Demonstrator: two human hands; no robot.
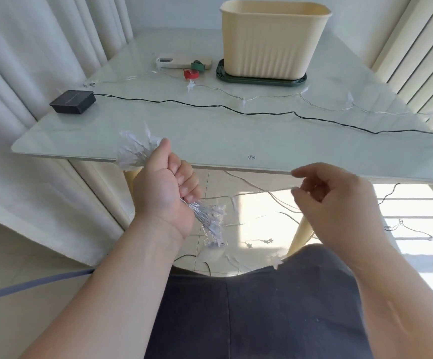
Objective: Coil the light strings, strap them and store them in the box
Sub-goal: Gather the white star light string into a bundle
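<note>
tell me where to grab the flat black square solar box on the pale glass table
Grip the black solar box by its near and far side walls, from above: it lies flat on the glass table, and its black cable leaves the right side. Free the right hand, pinching clear wire; the left hand grips the coiled bundle.
</note>
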